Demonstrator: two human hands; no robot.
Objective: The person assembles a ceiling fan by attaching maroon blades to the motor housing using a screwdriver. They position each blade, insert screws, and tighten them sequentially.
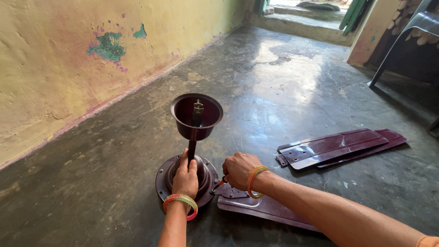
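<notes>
A maroon ceiling fan motor (168, 177) stands on the dark floor with its rod and cup-shaped canopy (196, 114) pointing up. My left hand (185, 178) rests on top of the motor, fingers around the base of the rod. My right hand (239, 170) is closed on a small tool with a reddish handle, at the bracket (230, 190) where a maroon fan blade (266, 207) meets the motor. The blade lies flat under my right forearm. The tool's tip is hidden by my fingers.
Two more maroon fan blades (336, 147) lie stacked on the floor to the right. A yellow wall (51, 72) runs along the left. A dark plastic chair (425, 32) stands at the far right, and a doorway with a step (304, 14) is at the back.
</notes>
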